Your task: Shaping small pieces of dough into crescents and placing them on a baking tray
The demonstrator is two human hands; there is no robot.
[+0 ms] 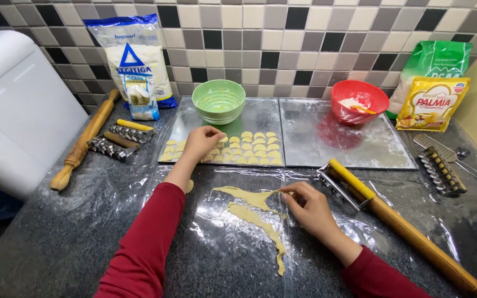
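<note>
Pinching dough scrap (255, 212), right hand (310, 207) fingers close; left hand (201, 142) fingers' hold hidden.

A thin, ragged strip of pale dough scrap (258, 218) lies flat on plastic-covered counter (222, 259).

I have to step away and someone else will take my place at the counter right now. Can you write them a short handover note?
Left hand: over the left baking tray, setting a cut dough piece among the rows of dough pieces.
Right hand: pinching the thin leftover dough strip on the plastic sheet.
Done: about half the left tray is filled.
Left: the right baking tray holds no dough pieces; scraps remain. Roller cutter lies beside the right hand.
</note>
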